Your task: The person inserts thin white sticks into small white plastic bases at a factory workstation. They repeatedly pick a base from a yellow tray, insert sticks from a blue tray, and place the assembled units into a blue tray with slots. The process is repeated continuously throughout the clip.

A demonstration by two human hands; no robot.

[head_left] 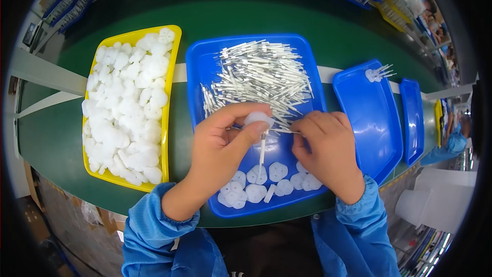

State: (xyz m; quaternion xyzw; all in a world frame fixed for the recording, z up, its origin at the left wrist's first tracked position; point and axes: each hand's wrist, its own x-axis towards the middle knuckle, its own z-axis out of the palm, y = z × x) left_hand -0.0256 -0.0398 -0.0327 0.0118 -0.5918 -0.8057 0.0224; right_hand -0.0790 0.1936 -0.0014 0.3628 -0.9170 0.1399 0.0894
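My left hand (pixel 225 136) is closed round a translucent white scalloped disc (pixel 259 118), pinched between thumb and fingers above the blue tray (pixel 197 77). A thin white stick (pixel 263 150) hangs down from that disc. To its right, my right hand (pixel 328 141) is closed, its fingertips pinching the end of another thin white stick (pixel 283 131) at the pile's near edge. The large pile of white sticks (pixel 261 74), with dark grey parts, fills the tray's far half. Several loose scalloped discs (pixel 278 172) lie along its near edge, beside a short white piece (pixel 269 193).
A yellow tray (pixel 175 56) heaped with white discs (pixel 125 102) stands on the left of the green table (pixel 225 15). At the right are a blue tray (pixel 374 123) with a few disc-and-stick pieces (pixel 379 73) at its far corner, and a narrower blue tray (pixel 413 123).
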